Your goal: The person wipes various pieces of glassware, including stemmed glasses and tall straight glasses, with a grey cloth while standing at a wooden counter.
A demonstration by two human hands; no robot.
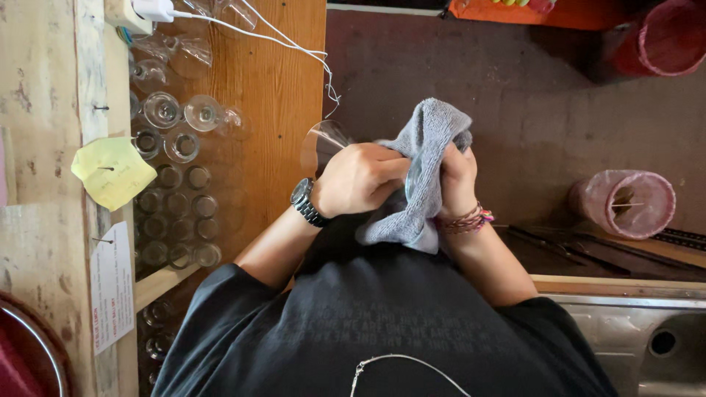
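My left hand [358, 179], with a black wristwatch, grips a clear stemmed glass [324, 142] whose round base sticks out to the left of my fingers. My right hand [456, 180], wearing woven bracelets, is wrapped in a grey cloth [430, 147] and closed around the glass's bowl, which is mostly hidden by the cloth. Both hands are held in front of my chest, above the floor beside a wooden shelf.
A wooden shelf [272, 95] on the left holds several upturned glasses [176, 132] in rows. A white cable [257, 33] runs over it. A yellow note [112, 171] is pinned to the post. Pink bins [625, 202] stand right; a steel sink [647, 338] sits at lower right.
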